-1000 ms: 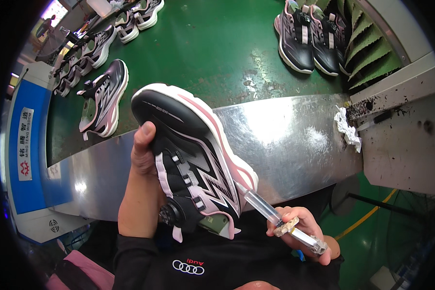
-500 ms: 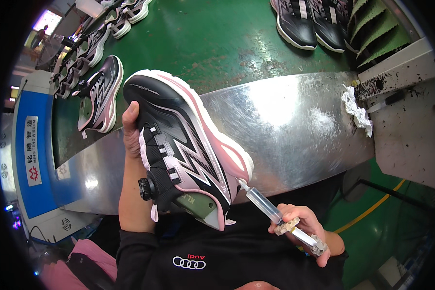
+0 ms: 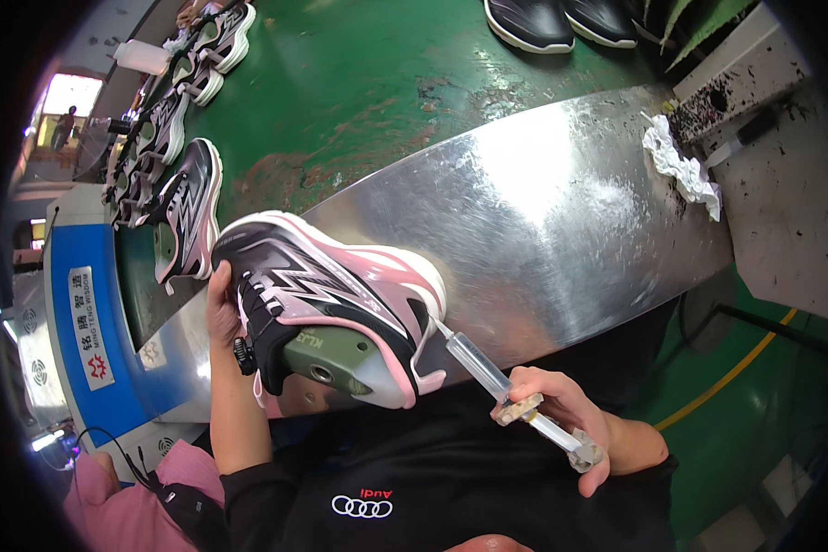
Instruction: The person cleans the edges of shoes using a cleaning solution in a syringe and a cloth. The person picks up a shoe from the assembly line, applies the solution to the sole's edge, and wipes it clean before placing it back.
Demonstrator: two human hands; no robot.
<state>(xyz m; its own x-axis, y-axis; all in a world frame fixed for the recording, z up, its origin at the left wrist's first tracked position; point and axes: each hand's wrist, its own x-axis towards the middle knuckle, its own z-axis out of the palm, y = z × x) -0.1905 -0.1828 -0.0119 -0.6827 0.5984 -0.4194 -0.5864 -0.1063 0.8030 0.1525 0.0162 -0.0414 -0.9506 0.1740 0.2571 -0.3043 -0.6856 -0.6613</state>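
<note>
My left hand (image 3: 221,308) is closed on a black, pink and white sneaker (image 3: 340,285), gripping it at the toe end. A green shoe last (image 3: 345,363) fills the sneaker's opening, and a black dial sits by the tongue. Between the fingers of my right hand (image 3: 561,414) is a clear syringe (image 3: 480,366) with tape wrapped round its flange and plunger end. The syringe's tip points at the heel of the sneaker, at the seam near the sole; whether it touches there I cannot tell.
Beneath the sneaker runs a curved metal ledge (image 3: 561,221), with a green conveyor surface (image 3: 359,83) beyond. More sneakers (image 3: 189,212) line its left side; dark shoes (image 3: 529,23) stand at the far right. Crumpled white paper (image 3: 679,170) and a knife (image 3: 741,138) lie at right.
The sneaker has come down and turned, its toe now lower and its opening more toward me. The syringe has followed slightly left, staying at the heel. My view has shifted too.
</note>
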